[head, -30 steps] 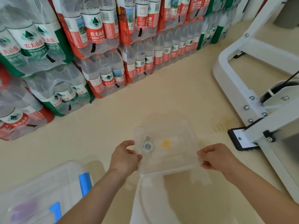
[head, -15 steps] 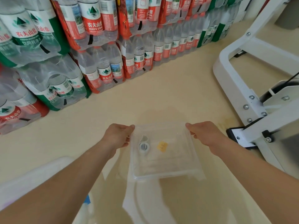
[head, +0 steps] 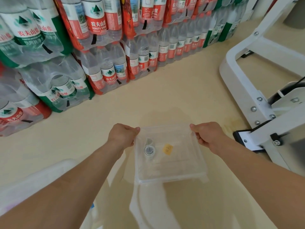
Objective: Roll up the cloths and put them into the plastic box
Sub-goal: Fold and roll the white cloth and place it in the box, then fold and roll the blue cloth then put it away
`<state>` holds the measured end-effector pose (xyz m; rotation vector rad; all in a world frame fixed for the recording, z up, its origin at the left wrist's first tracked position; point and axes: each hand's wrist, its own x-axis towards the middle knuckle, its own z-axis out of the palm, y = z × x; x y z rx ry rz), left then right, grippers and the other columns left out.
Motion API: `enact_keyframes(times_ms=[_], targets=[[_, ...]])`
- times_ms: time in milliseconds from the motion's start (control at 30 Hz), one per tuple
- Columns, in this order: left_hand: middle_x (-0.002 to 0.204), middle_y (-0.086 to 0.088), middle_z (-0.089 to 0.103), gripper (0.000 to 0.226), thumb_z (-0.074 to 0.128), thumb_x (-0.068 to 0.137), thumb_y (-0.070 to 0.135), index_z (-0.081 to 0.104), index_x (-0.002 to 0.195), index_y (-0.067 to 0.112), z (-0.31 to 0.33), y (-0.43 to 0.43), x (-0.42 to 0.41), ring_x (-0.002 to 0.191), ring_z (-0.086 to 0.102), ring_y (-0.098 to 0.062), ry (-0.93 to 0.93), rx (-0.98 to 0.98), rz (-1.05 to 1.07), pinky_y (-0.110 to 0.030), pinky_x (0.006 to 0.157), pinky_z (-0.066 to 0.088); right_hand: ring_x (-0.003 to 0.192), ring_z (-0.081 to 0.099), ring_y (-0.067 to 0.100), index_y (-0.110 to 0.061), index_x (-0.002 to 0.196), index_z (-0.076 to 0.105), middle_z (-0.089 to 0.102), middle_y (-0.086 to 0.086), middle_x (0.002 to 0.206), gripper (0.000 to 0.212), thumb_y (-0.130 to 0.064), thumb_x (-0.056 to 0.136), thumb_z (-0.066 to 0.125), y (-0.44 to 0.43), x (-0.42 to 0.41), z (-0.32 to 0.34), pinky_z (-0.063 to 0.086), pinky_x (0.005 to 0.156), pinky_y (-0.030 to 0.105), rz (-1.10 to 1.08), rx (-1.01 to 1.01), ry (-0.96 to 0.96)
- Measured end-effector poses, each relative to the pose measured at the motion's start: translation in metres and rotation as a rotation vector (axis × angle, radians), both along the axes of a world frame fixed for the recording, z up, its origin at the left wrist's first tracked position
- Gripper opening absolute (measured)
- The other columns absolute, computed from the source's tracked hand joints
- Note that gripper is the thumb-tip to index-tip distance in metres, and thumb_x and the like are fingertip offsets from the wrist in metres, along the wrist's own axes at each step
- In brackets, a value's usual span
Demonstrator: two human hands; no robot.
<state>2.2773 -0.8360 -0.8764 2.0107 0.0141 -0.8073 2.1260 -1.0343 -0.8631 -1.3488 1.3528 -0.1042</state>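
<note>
Head view, item one: clear, shallow rectangular plastic box (head: pixel 170 172), low in the middle of the view over the floor. Whether it rests there or hangs just above cannot be told. Inside or on its base are a small round white peeling label (head: pixel 149 150) and a yellow square sticker (head: pixel 167 148). No cloths are in view.

Left hand (head: pixel 123 134): fingers curled, pinching the far left corner of the rim. Right hand (head: pixel 208 135): fingers curled, gripping the far right corner.

Change noted: a second ago both hands held the box by its side edges; they have since shifted to the far corners, and the box sits closer to the person. Judgement: the box is being positioned, and rolling has not begun.

Adjacent: large translucent plastic storage bin (head: pixel 38 184), blurred, lower left, partly behind the left forearm.

Surface: smooth beige floor (head: pixel 165 100).

Room: stacked shrink-wrapped packs of red- and green-labelled water bottles (head: pixel 102 38) along the far side; white bolted metal frame (head: pixel 244 90) at right, with a black-edged foot plate (head: pixel 247 140) near the right hand.
</note>
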Motion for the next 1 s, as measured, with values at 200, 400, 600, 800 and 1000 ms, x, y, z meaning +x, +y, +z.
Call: enact_keyframes(times_ms=[200,400,600,800,1000], targets=[[0.102,-0.008,0.065,0.026,0.053,0.088,0.022,0.063,0.111,0.018,0.002,0.016,-0.006,0.084,0.061,-0.029,-0.210,0.079,-0.042,-0.034,0.080,0.053,0.073,0.047,0.026,0.015,0.110,0.057,0.050,0.011,0.078,0.040,-0.017,0.088,0.060,0.007,-0.014,0.001,0.037,0.068,0.035,0.107,-0.216,0.079],[0.091,0.002,0.065,0.027,0.048,0.086,0.008,0.068,0.089,0.027,0.052,0.045,-0.038,0.076,0.060,-0.021,-0.432,-0.075,-0.026,-0.029,0.071,0.048,0.080,0.060,0.021,-0.015,0.104,0.064,0.061,0.005,0.098,0.017,-0.015,0.087,0.060,0.042,-0.034,0.055,0.042,0.065,0.028,0.235,-0.288,0.002],[0.079,-0.007,0.066,0.031,0.053,0.083,0.000,0.069,0.075,0.025,0.148,0.091,-0.108,0.060,0.052,-0.012,-0.394,-0.165,-0.384,-0.020,0.057,0.041,0.066,0.061,0.012,-0.014,0.101,0.067,0.068,0.003,0.085,0.018,-0.011,0.089,0.055,0.119,-0.070,0.161,0.044,0.059,0.021,0.612,-0.310,-0.140],[0.080,0.011,0.066,0.040,0.048,0.077,-0.001,0.065,0.076,0.034,0.296,0.206,-0.180,0.064,0.052,-0.002,-0.629,0.096,-0.626,-0.016,0.060,0.045,0.078,0.067,0.016,-0.022,0.105,0.067,0.067,-0.004,0.088,0.020,-0.020,0.089,0.054,0.218,-0.125,0.298,0.046,0.061,0.019,0.927,-0.529,-0.145],[0.077,0.021,0.062,0.024,0.053,0.087,0.015,0.070,0.097,0.029,0.405,0.339,-0.251,0.073,0.056,0.003,-0.792,0.420,-0.753,-0.018,0.073,0.046,0.082,0.057,0.011,-0.023,0.115,0.065,0.062,-0.007,0.093,0.027,-0.030,0.092,0.053,0.326,-0.179,0.403,0.043,0.068,0.022,1.253,-0.773,-0.156]])
